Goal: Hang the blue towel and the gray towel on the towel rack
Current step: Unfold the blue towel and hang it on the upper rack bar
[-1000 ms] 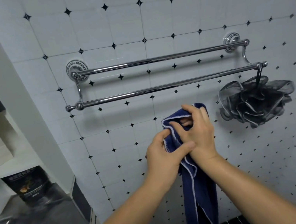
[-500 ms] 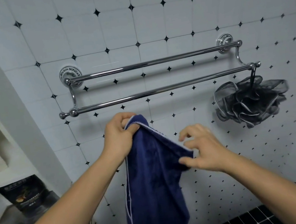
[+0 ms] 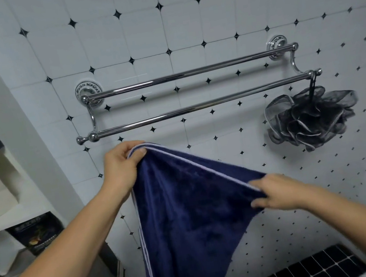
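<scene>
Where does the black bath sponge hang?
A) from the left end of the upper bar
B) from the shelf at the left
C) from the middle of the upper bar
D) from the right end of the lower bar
D: the black bath sponge hangs by its cord from the right end of the lower bar of the towel rack.
</scene>
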Available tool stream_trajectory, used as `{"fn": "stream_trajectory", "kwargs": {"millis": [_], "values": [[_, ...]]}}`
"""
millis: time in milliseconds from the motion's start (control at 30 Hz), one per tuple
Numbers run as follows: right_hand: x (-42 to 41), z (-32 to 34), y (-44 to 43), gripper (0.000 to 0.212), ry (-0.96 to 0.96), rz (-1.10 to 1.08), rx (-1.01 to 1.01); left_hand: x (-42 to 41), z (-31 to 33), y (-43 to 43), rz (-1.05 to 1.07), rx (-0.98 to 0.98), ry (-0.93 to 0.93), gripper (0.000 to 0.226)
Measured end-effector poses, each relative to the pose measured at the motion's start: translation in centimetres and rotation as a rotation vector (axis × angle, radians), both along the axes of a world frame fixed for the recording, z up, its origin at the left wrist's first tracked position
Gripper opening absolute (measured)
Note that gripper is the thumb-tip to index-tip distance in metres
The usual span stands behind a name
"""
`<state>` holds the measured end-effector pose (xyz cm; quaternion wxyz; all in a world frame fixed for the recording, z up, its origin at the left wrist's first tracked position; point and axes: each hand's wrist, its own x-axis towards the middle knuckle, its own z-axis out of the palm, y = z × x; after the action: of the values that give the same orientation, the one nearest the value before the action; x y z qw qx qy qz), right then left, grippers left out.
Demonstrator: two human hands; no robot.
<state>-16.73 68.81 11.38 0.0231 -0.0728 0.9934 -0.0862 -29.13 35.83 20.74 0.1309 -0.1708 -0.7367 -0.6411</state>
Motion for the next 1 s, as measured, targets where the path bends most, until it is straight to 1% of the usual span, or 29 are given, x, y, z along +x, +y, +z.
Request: {"fn": "stream_trajectory", "kwargs": {"millis": [67, 133, 200, 267, 300, 400, 467, 533, 567, 633, 700, 767, 867, 967, 1000], "values": [[0.2, 2.2, 2.0, 0.025, 0.085, -0.071, -0.104, -0.5, -0.6, -1.4, 0.052, -0.054, 0.019, 0.026], [0.3, 3.8, 3.0, 0.022, 0.164, -0.086, -0.199, -0.6, -1.1, -2.1, 0.069, -0.11, 0.042, 0.028], [0.1, 4.9, 3.7, 0.018, 0.282, -0.09, -0.142, -0.4, -1.4, -2.6, 0.049, -0.213, 0.128, 0.032], [-0.1, 6.0, 4.3, 0.023, 0.388, -0.156, -0.059, -0.1, -1.7, -3.1, 0.009, -0.37, 0.256, 0.035], [-0.1, 6.5, 4.6, 0.025, 0.411, -0.194, -0.043, 0.0, -1.8, -3.4, -0.021, -0.428, 0.294, 0.032], [-0.1, 7.7, 4.9, 0.021, 0.459, -0.247, -0.03, 0.2, -2.2, -3.8, -0.084, -0.591, 0.421, 0.026], [-0.2, 8.4, 4.5, 0.031, 0.491, -0.287, -0.014, 0.5, -2.3, -3.7, -0.107, -0.636, 0.467, 0.025], [-0.3, 8.9, 4.2, 0.051, 0.455, -0.344, 0.082, 0.9, -2.5, -3.5, -0.128, -0.629, 0.456, 0.021], [-0.4, 9.1, 4.0, 0.053, 0.426, -0.367, 0.141, 1.0, -2.7, -3.4, -0.133, -0.615, 0.436, 0.02], [-0.5, 9.6, 3.6, 0.038, 0.383, -0.39, 0.267, 1.1, -2.9, -3.1, -0.128, -0.585, 0.38, 0.02], [-0.4, 10.1, 3.0, 0.032, 0.338, -0.402, 0.34, 1.1, -3.1, -2.8, -0.113, -0.567, 0.324, 0.021], [-0.3, 10.4, 2.4, 0.032, 0.322, -0.421, 0.349, 0.8, -3.2, -2.5, -0.09, -0.56, 0.29, 0.021], [-0.2, 10.7, 2.2, 0.033, 0.315, -0.411, 0.306, 0.3, -2.9, -2.8, -0.067, -0.588, 0.277, 0.022], [0.3, 10.8, 2.1, 0.042, 0.213, -0.298, 0.271, -0.4, -2.6, -3.8, -0.045, -0.742, 0.35, 0.014], [0.4, 10.6, 2.2, 0.041, 0.149, -0.244, 0.251, -0.6, -2.6, -4.2, -0.021, -0.811, 0.37, 0.019]]}}
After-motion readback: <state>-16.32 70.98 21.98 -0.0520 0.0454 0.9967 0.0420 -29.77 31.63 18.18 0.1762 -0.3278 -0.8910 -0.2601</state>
